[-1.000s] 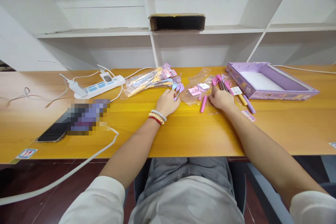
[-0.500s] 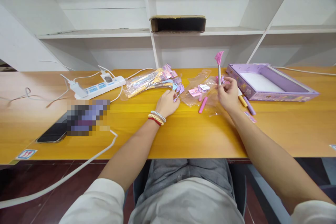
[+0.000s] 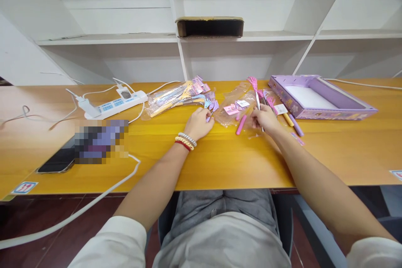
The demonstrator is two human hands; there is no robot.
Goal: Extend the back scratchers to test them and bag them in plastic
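My right hand (image 3: pixel 266 119) is closed around the metal rod of a pink back scratcher (image 3: pixel 253 83), whose claw-shaped head points up and away from me. My left hand (image 3: pixel 198 124) pinches a purple back scratcher (image 3: pixel 215 106) just beside a light-blue back scratcher head (image 3: pixel 207 103). Between the hands, a loose pink handle (image 3: pixel 241 125) lies on the table. Behind it are a crumpled clear plastic bag (image 3: pixel 223 119) and pink tags (image 3: pixel 230 109). More pink claw heads (image 3: pixel 270 101), a yellow handle (image 3: pixel 288 119) and a purple handle (image 3: pixel 296 125) lie right of my right hand.
A purple shallow box (image 3: pixel 333 114) stands at the right. Bagged back scratchers (image 3: pixel 166 106) lie behind my left hand. At the left are a white power strip (image 3: pixel 116 105), cables and a dark phone (image 3: pixel 58 157). White shelves with a cardboard box (image 3: pixel 210 20) rise behind the table (image 3: pixel 232 167).
My right hand has lowered the pink back scratcher toward the table and tilted it; its head is lower and farther left. My left hand stays almost in place.
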